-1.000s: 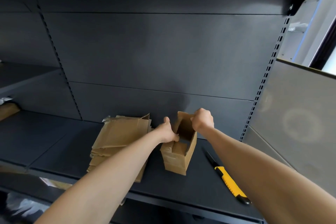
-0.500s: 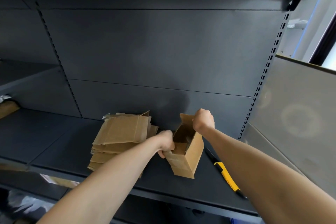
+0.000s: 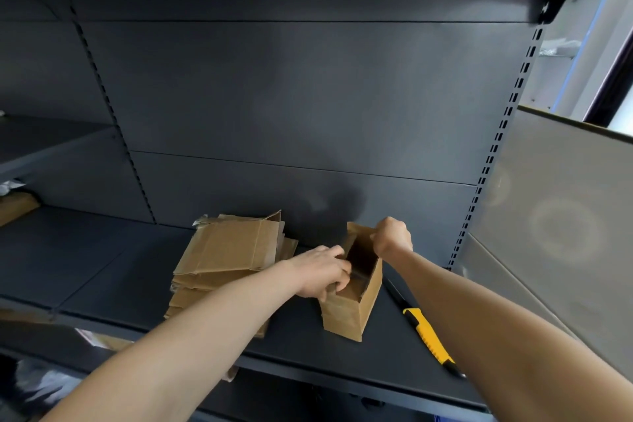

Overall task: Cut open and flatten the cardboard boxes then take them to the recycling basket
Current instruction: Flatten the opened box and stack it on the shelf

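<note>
We see a small open cardboard box point(image 3: 352, 308) standing on the dark shelf point(image 3: 102, 267), tilted a little, its open top facing us. Both hands are on it. The left hand point(image 3: 320, 272) comes in from 7 o'clock and sits at the 9 o'clock side of the opening, fingers curled over the left wall and dipping inside, so it grips that wall. The right hand point(image 3: 392, 236) reaches in from 4 o'clock and closes in a fist on the far upper edge, at about 1 o'clock of the opening. The box body hangs below and between the two grips, its base on the shelf.

At the box's 9 o'clock, just beside it, lies a stack of flattened cardboard point(image 3: 226, 257), partly under the left forearm. At 4 o'clock a yellow-and-black utility knife point(image 3: 428, 336) rests on the shelf, apart from the box.
</note>
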`<state>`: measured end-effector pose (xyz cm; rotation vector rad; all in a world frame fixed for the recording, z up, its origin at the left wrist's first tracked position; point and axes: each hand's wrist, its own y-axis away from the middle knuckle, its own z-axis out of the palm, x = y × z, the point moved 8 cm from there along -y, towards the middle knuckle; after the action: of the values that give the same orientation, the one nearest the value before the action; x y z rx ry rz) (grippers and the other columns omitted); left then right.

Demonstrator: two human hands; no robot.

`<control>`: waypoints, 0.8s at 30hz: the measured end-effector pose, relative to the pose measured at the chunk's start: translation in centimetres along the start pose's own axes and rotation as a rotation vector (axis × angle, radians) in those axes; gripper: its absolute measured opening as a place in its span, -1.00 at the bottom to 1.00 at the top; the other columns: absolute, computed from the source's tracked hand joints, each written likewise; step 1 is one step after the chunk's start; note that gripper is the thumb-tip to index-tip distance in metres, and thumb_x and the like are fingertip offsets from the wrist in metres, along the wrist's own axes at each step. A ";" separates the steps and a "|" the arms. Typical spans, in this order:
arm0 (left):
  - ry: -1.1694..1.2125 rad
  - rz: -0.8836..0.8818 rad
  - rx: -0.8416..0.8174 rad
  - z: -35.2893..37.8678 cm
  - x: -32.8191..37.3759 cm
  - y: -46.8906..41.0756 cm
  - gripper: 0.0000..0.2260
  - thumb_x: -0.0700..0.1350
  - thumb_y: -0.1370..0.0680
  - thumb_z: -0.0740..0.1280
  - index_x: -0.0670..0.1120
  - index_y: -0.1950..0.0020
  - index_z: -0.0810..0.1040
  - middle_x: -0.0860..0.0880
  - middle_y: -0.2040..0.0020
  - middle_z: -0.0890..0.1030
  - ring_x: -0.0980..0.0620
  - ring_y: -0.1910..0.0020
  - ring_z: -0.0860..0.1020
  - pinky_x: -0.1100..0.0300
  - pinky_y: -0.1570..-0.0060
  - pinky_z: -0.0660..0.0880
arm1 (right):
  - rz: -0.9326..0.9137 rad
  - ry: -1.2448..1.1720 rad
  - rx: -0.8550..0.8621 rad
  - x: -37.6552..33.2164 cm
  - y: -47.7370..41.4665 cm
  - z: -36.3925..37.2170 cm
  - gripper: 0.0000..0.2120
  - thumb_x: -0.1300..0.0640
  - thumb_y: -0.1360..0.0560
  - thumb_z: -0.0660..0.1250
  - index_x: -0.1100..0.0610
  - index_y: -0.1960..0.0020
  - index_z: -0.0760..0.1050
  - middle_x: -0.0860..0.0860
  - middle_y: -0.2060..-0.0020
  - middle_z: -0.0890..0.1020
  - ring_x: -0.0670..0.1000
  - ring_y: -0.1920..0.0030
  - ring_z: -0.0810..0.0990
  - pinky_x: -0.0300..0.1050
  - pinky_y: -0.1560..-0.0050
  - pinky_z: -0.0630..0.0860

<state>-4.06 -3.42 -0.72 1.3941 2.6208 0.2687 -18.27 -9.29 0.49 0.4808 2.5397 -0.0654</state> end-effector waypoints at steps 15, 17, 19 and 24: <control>0.414 -0.250 0.025 1.5 -2.0 -0.6 -0.80 -0.29 -0.51 0.28 -0.05 0.27 0.44 0.03 -0.12 0.28 -0.01 -0.08 0.44 0.01 -0.17 0.46 | 0.035 -0.150 -0.392 -0.8 2.9 3.4 -0.28 0.38 -0.57 0.12 -0.02 -0.55 -0.16 0.20 -0.30 0.37 0.17 0.01 0.55 -0.10 0.32 0.56; 0.393 -0.205 0.048 1.6 -1.6 -0.8 -0.80 -0.30 -0.52 0.24 -0.06 0.25 0.46 0.03 -0.01 0.31 0.00 0.02 0.39 -0.01 -0.14 0.45 | 0.010 -0.080 -0.323 -0.4 2.7 3.2 -0.42 0.34 -0.58 0.10 0.10 -0.53 -0.02 0.20 -0.27 0.39 0.15 -0.02 0.50 -0.12 0.33 0.49; 0.431 -0.196 0.064 1.5 -1.4 -0.8 -0.74 -0.31 -0.51 0.20 -0.01 0.32 0.36 0.04 0.10 0.31 -0.05 0.08 0.37 -0.02 -0.06 0.47 | 0.012 -0.042 -0.288 0.0 2.3 3.3 -0.49 0.31 -0.57 0.08 0.15 -0.49 0.08 0.21 -0.26 0.41 0.19 -0.10 0.51 -0.06 0.23 0.53; 0.590 -0.209 0.091 1.4 -2.0 -0.7 -0.73 -0.23 -0.53 0.28 0.06 0.30 0.37 0.03 0.07 0.39 -0.05 -0.02 0.41 0.05 -0.11 0.41 | 0.004 -0.008 -0.254 0.2 1.0 3.7 -0.50 0.32 -0.56 0.10 0.14 -0.47 0.14 0.20 -0.22 0.43 0.21 -0.16 0.51 0.05 -0.09 0.57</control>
<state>-3.25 -5.33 -2.08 1.1854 3.2586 0.6207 -16.18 -8.87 -2.70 0.3831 2.4927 0.2537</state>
